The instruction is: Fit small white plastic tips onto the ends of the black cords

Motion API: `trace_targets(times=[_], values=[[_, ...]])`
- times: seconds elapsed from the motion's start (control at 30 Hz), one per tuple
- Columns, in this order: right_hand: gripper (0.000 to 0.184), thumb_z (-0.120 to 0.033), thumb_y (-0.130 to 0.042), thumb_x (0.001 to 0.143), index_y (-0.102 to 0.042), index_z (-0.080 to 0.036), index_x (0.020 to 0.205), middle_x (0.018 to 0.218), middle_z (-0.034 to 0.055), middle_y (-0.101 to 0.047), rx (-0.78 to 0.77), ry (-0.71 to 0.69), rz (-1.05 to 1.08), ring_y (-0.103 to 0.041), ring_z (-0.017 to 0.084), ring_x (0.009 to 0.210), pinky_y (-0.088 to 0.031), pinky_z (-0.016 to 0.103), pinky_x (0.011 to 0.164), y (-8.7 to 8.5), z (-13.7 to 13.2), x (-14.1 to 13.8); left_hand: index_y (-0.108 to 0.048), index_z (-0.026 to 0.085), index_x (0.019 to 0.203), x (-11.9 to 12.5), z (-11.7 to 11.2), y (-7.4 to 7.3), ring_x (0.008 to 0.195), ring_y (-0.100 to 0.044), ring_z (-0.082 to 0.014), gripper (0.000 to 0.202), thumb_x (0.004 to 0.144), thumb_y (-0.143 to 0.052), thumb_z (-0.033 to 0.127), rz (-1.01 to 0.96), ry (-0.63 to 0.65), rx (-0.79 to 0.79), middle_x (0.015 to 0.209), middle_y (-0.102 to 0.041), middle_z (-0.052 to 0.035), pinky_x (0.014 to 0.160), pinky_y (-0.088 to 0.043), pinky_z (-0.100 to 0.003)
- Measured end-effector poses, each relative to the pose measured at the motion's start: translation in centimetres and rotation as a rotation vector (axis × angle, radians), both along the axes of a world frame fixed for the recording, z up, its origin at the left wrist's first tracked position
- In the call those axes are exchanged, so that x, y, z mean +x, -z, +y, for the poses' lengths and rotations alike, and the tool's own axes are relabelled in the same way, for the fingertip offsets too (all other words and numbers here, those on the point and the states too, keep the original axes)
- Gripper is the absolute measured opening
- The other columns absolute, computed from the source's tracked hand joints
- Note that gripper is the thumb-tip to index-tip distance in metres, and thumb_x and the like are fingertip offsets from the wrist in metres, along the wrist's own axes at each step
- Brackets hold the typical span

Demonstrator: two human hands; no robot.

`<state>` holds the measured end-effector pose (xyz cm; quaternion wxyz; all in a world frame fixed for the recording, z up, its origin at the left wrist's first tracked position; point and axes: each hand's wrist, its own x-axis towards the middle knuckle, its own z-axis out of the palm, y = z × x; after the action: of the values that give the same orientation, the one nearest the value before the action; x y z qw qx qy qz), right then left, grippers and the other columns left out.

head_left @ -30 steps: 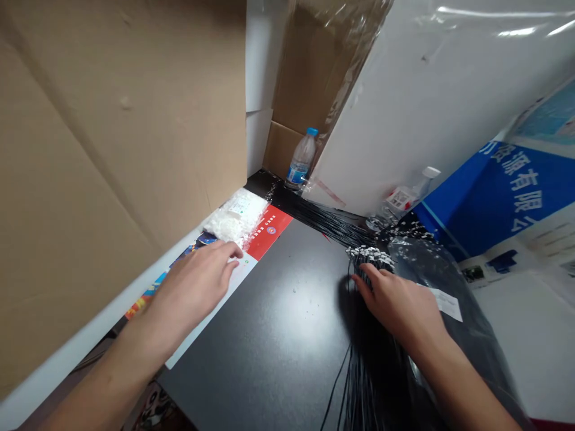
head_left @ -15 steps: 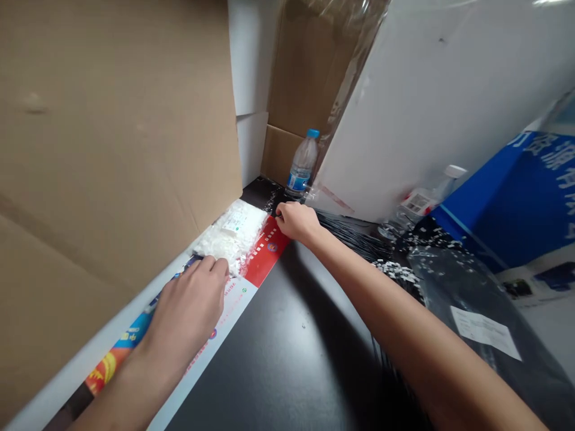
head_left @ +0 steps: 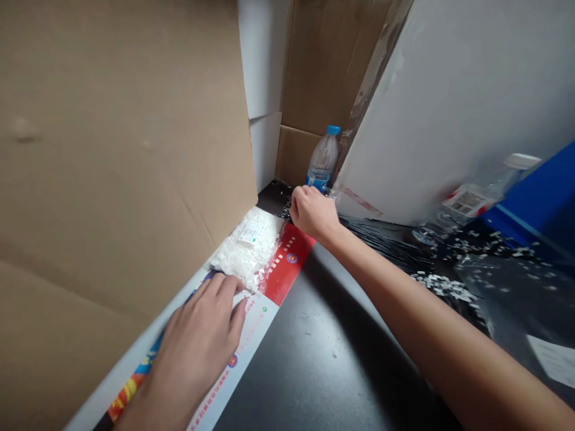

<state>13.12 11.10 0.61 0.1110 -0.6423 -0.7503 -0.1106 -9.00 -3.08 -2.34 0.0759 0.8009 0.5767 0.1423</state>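
My left hand [head_left: 197,347] lies flat, fingers stretched out, on a printed red, white and blue sheet [head_left: 278,278], its fingertips touching the near end of a clear bag of small white parts [head_left: 247,248]. My right hand [head_left: 312,212] reaches across to the far corner of the black table [head_left: 314,359], fingers curled in a pinch at the far ends of a bundle of thin black cable ties [head_left: 386,245], just in front of a water bottle [head_left: 321,161]. What the fingers grip is hidden.
A big cardboard panel [head_left: 112,149] walls the left side. A white board [head_left: 449,108] leans at the back right, with a second bottle [head_left: 476,197] and a blue box [head_left: 539,203] beside it. Black ties with white heads [head_left: 444,287] and a dark plastic bag [head_left: 530,299] lie at right.
My right hand left the tie bundle at right and reached to the far corner by the bottle, then a little further. My left hand stayed on the sheet by the white bag.
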Motion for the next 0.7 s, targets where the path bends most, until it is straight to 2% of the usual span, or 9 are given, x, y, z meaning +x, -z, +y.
trace_targets(times=[0.07, 0.13, 0.27, 0.33, 0.43, 0.53, 0.6, 0.7], values=[[0.026, -0.023, -0.032, 0.100, -0.053, -0.015, 0.113, 0.108, 0.0134, -0.065, 0.173, 0.012, 0.178, -0.060, 0.026, 0.101, -0.046, 0.034, 0.076, -1.8, 0.2, 0.5, -0.061, 0.022, 0.094, 0.0, 0.0, -0.1, 0.077, -0.064, -0.0246, 0.019, 0.092, -0.042, 0.027, -0.002, 0.017, -0.018, 0.095, -0.069, -0.0073, 0.058, -0.038, -0.031], [0.026, -0.023, -0.026, 0.103, -0.047, -0.017, 0.116, 0.102, 0.0087, -0.064, 0.353, -0.026, 0.385, -0.060, 0.020, 0.092, -0.047, 0.033, 0.078, -4.5, 0.2, 1.2, -0.063, 0.022, 0.096, 0.1, -0.1, -0.2, 0.080, -0.065, -0.0237, 0.022, 0.094, -0.042, 0.025, 0.011, 0.039, -0.020, 0.097, -0.070, -0.0061, 0.060, -0.040, -0.031], [0.013, -0.021, -0.032, 0.103, -0.043, -0.027, 0.103, 0.102, 0.0029, -0.060, 0.692, -0.275, 0.662, -0.057, 0.011, 0.081, -0.052, 0.026, 0.078, -10.7, -1.9, 2.3, -0.066, 0.026, 0.101, 0.4, -0.5, -0.5, 0.091, -0.065, -0.0230, 0.029, 0.097, -0.038, 0.021, 0.052, 0.052, -0.043, 0.100, -0.071, -0.0030, 0.066, -0.043, -0.032], [0.015, -0.023, -0.033, 0.103, -0.046, -0.027, 0.099, 0.104, 0.0013, -0.059, 0.804, -0.405, 0.639, -0.060, 0.011, 0.082, -0.054, 0.026, 0.079, -13.4, -4.3, 2.7, -0.067, 0.026, 0.102, 0.5, -0.5, -0.8, 0.097, -0.065, -0.0242, 0.030, 0.098, -0.038, 0.022, 0.068, 0.045, -0.055, 0.105, -0.071, -0.0031, 0.070, -0.044, -0.034], [0.027, -0.019, -0.031, 0.102, -0.056, -0.025, 0.109, 0.099, 0.0021, -0.062, 0.707, -0.368, 0.338, -0.065, 0.018, 0.097, -0.052, 0.033, 0.093, -16.4, -8.7, 2.9, -0.068, 0.025, 0.097, 0.5, -0.5, -1.1, 0.098, -0.064, -0.0265, 0.030, 0.098, -0.039, 0.027, 0.079, 0.023, -0.083, 0.104, -0.071, -0.0043, 0.070, -0.045, -0.035], [0.033, -0.012, -0.038, 0.097, -0.060, -0.022, 0.120, 0.116, 0.0079, -0.064, 0.443, -0.208, -0.068, -0.062, 0.029, 0.113, -0.048, 0.044, 0.099, -17.6, -12.9, 3.0, -0.067, 0.023, 0.093, 0.5, -0.5, -1.1, 0.096, -0.064, -0.0274, 0.030, 0.097, -0.038, 0.030, 0.079, 0.036, -0.085, 0.101, -0.071, -0.0064, 0.070, -0.045, -0.036], [0.030, -0.008, -0.047, 0.090, -0.065, -0.019, 0.111, 0.106, 0.0115, -0.068, 0.262, -0.067, -0.275, -0.067, 0.034, 0.101, -0.052, 0.048, 0.087, -17.2, -15.3, 3.1, -0.065, 0.022, 0.094, 0.4, -0.5, -0.7, 0.097, -0.064, -0.0280, 0.030, 0.096, -0.036, 0.028, 0.079, 0.080, -0.046, 0.101, -0.070, -0.0087, 0.071, -0.045, -0.036], [0.021, -0.005, -0.049, 0.083, -0.067, -0.016, 0.085, 0.074, 0.0110, -0.068, 0.010, 0.098, -0.428, -0.070, 0.031, 0.072, -0.051, 0.039, 0.062, -14.7, -18.5, 3.7, -0.060, 0.021, 0.094, 0.3, -0.4, 0.2, 0.093, -0.064, -0.0275, 0.027, 0.096, -0.034, 0.026, 0.046, 0.133, -0.012, 0.100, -0.069, -0.0104, 0.074, -0.045, -0.037]])
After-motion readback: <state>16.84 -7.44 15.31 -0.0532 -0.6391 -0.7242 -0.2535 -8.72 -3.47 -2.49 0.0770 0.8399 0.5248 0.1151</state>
